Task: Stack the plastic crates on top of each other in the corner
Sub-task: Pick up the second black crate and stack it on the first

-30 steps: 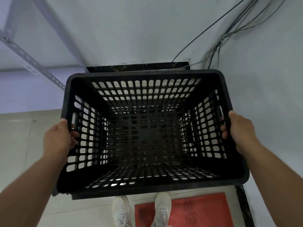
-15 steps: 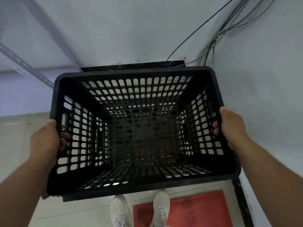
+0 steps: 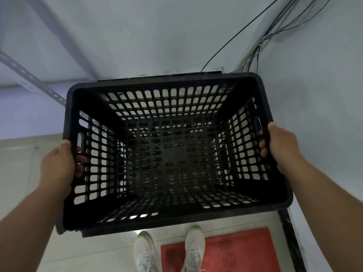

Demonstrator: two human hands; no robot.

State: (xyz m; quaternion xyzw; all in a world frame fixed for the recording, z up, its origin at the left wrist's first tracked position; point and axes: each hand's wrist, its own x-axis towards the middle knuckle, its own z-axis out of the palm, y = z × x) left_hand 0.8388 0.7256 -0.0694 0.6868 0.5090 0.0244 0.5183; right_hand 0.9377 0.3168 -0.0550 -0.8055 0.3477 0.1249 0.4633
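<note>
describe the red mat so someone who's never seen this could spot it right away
Start at the big black crate held by the left hand and the right hand. Just below its near edge stand two white shoes. The red mat lies flat under the right one, the only red thing on the pale floor.

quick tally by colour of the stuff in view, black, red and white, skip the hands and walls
black: 1, the crate, held at both short sides by the left hand and the right hand
red: 1, the floor mat
white: 2, the shoes, one partly on the mat
total: 4
Whether more crates sit under the held one cannot be told.
</note>
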